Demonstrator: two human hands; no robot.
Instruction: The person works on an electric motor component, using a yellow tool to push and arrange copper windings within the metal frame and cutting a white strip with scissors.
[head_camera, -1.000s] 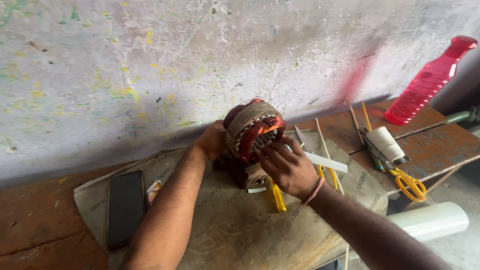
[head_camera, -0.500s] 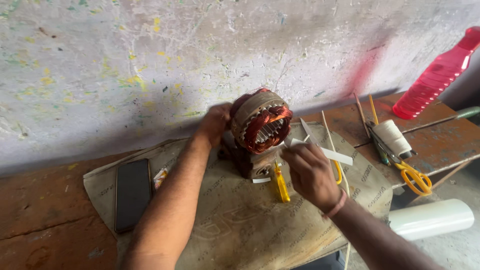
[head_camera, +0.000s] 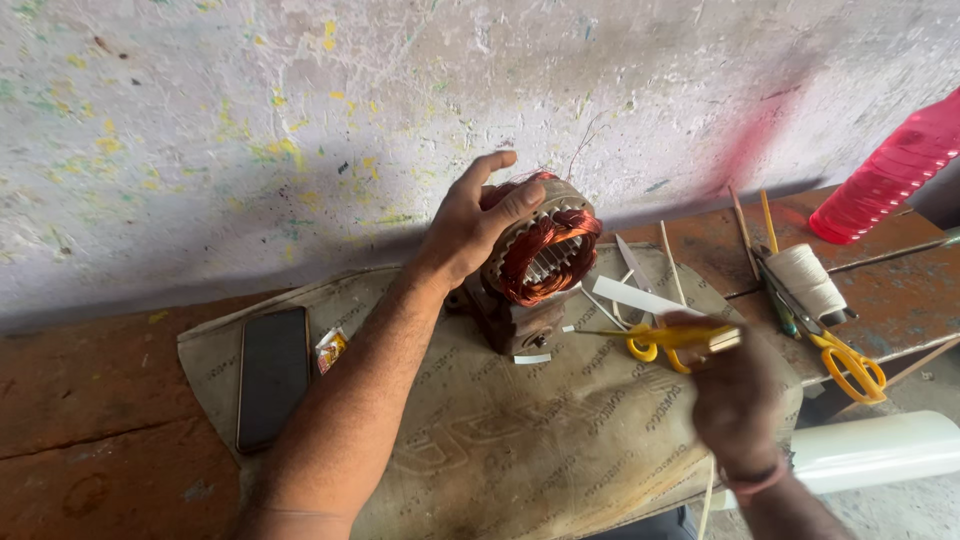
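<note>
Left hand (head_camera: 475, 225) lies over the top rim of a motor stator (head_camera: 535, 262), palm on its outer face, thumb against the toothed metal edge, the forefinger lifted free above it. The grip is loose: fingers spread rather than clenched, steadying the piece without closing round it. The stator stands tilted on its side on a worn sheet of printed sacking (head_camera: 520, 440) spread over the counter (head_camera: 90, 400), its open bore turned toward the camera, with copper windings looping red-orange round the inside.

Right hand (head_camera: 735, 395) is lower and to the right, well apart from the stator, closed round a small flat piece, probably a card or wooden slip, held near a pair of yellow-handled scissors (head_camera: 650, 340) that lie on the sacking; the view is blurred there, so whether the fingers touch the scissors cannot be told.

On the sacking to the left lies a dark phone (head_camera: 272, 375), face up, with a small red and yellow packet (head_camera: 331, 349) just beside it. To the right, on the bare counter, rest a spool of white thread (head_camera: 806, 280), a second pair of yellow scissors (head_camera: 852, 365) and a few thin sticks. A red plastic bottle (head_camera: 890, 175) leans by the paint-flecked wall (head_camera: 250, 130), and a white roll (head_camera: 880, 450) lies at the counter's near edge.
</note>
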